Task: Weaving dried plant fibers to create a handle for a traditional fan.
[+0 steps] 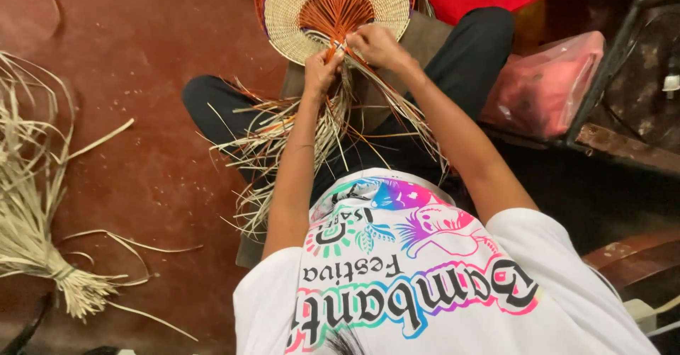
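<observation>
We pinched the light, springy straw strands (340,114) at the woven fan (333,8) base, left hand (322,68) and right hand (375,45) both closed on them.

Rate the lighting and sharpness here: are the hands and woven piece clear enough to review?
Head view: even, soft light, no glare; left hand and right hand slightly soft at the sharp-enough woven fan; right side falls into deep shadow; loose strands readable.

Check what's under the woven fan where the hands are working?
Under the woven fan, loose straw strands hang over the dark trousers. Left hand and right hand pinch strands at its base. Whatever lies beneath the fan's upper half is covered.
</observation>
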